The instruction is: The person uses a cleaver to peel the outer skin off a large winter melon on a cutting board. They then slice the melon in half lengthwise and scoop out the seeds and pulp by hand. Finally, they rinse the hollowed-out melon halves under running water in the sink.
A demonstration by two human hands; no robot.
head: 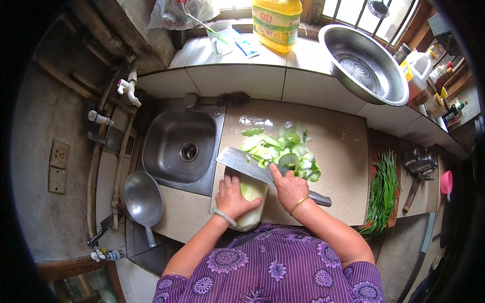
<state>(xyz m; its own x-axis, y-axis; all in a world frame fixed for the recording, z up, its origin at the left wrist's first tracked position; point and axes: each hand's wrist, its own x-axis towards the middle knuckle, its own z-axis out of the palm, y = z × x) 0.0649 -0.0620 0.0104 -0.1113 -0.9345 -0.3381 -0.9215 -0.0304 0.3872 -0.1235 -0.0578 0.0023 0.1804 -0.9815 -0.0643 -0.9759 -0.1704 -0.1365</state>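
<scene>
My left hand (234,199) grips a large pale green peeled gourd (251,216) that lies lengthwise at the near edge of the counter. In my right hand (291,189) is a metal cleaver (245,165), its broad blade slanting over the gourd's far end and its handle pointing right. The index finger rests along the blade. Whether the edge touches the gourd, I cannot tell. Just beyond the blade lies a loose heap of green and white peelings (291,146) on the tan counter top (333,151).
A steel sink (178,147) is at left, with a metal ladle (143,199) near its front corner. Long green chives (383,193) lie at right. On the tiled ledge are a mug (221,39), a yellow detergent jug (276,24) and a metal basin (363,66).
</scene>
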